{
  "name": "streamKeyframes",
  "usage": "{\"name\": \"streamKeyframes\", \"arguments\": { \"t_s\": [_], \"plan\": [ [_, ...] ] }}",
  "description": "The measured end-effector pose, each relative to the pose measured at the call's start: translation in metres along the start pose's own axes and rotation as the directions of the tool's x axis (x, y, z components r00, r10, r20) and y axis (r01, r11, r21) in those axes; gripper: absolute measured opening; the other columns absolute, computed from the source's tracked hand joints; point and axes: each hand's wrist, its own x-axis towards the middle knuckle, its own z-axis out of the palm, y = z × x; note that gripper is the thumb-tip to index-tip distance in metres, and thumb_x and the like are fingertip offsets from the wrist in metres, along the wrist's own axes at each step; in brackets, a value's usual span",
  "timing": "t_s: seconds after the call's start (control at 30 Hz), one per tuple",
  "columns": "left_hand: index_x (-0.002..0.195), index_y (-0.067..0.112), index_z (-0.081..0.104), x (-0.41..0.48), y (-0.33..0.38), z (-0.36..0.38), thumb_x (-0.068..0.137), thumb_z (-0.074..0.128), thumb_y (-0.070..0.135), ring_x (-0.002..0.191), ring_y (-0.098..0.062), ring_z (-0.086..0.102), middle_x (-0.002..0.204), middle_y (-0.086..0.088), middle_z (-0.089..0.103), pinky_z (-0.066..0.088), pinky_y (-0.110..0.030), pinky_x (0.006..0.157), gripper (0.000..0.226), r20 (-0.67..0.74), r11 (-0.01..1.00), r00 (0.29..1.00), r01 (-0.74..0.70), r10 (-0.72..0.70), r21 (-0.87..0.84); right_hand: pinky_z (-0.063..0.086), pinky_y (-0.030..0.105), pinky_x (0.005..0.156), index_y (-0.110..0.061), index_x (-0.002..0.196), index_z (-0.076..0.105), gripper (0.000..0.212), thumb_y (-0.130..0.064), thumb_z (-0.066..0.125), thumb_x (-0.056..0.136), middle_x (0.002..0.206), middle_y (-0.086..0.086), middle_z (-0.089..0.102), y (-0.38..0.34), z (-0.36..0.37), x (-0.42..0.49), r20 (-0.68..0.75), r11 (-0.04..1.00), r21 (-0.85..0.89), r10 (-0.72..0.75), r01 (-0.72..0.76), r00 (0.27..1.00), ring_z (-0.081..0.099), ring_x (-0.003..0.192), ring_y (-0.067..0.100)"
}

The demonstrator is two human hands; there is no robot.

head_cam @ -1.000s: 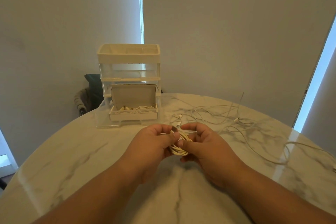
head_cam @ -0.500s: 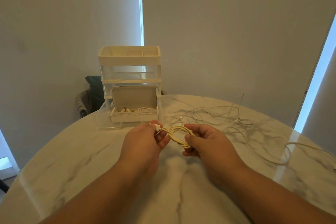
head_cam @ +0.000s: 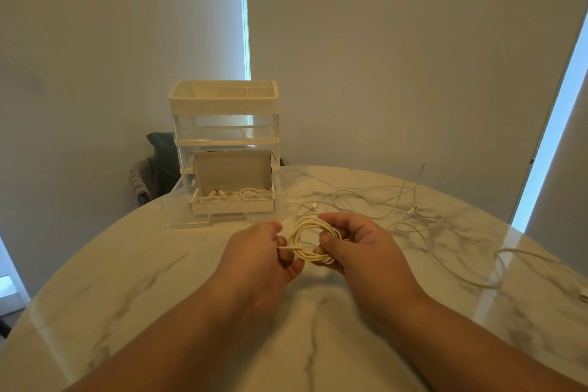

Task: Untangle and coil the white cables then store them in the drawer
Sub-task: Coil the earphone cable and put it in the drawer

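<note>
Right hand (head_cam: 366,248) grips a small coil of thin white charging cable (head_cam: 313,240), with thumb and curled fingers pinching the loops on their right side, just above the middle of a round white marble-patterned table (head_cam: 127,280). Left hand (head_cam: 257,254) pinches the coil's loose tail end (head_cam: 286,247) beside the loops. Toward the table's far edge stands a clear plastic desk organiser with a cream top tray (head_cam: 222,102). Its bottom drawer (head_cam: 191,221) is pulled out and holds an open white cardboard box (head_cam: 232,205) with cable inside. More loose white cables (head_cam: 375,200) sprawl toward the right edge. The coil looks light, limp and springy. Its loops will likely spring apart unless pinched across the whole bundle.
</note>
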Motion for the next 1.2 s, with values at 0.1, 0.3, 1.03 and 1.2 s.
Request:
{"name": "streamKeyframes", "arguments": {
  "t_s": [0.1,0.3,1.03,1.2],
  "plan": [
    [0.098,0.009,0.067,-0.006,-0.005,-0.001,0.092,0.064,0.027,0.055,-0.012,0.039,0.070,-0.002,0.050,0.054,-0.035,0.062,0.019,0.154,0.969,0.988,-0.028,-0.010,0.244,0.058,0.044,0.087,-0.018,0.110,0.071,0.029,0.001,0.067,0.089,0.100,0.010,0.076,0.001,0.000,0.001,0.010,0.995,0.099,0.016,-0.017,1.000,0.074,0.091,0.027],
    [0.084,0.009,0.058,-0.009,-0.006,0.000,0.098,0.057,0.020,0.055,-0.016,0.050,0.072,-0.006,0.055,0.060,-0.041,0.067,0.018,0.208,0.967,0.978,-0.065,0.012,0.248,0.060,0.038,0.073,0.000,0.110,0.066,0.017,-0.002,0.058,0.095,0.092,0.019,0.074,-0.011,-0.002,0.004,0.017,0.809,0.562,0.196,-0.171,0.981,0.069,0.076,0.028],
    [0.094,0.001,0.057,-0.010,0.010,0.002,0.099,0.055,0.015,0.053,-0.020,0.059,0.067,-0.014,0.062,0.063,-0.039,0.062,0.016,0.102,0.994,0.989,-0.111,0.108,0.023,0.056,0.031,0.058,-0.009,0.077,0.057,0.026,0.014,0.060,0.088,0.075,0.014,0.066,-0.020,-0.015,0.012,-0.044,0.948,0.290,0.152,-0.133,0.987,0.060,0.055,0.017],
    [0.101,0.000,0.058,-0.009,0.009,0.001,0.100,0.053,0.014,0.052,-0.020,0.055,0.066,-0.012,0.061,0.062,-0.041,0.063,0.015,0.098,0.995,0.990,-0.098,0.097,0.006,0.058,0.037,0.065,-0.011,0.093,0.063,0.023,0.010,0.054,0.093,0.070,0.009,0.057,-0.017,-0.015,0.013,0.031,0.988,0.088,0.126,-0.129,0.992,0.055,0.057,0.015]
  ]
}}
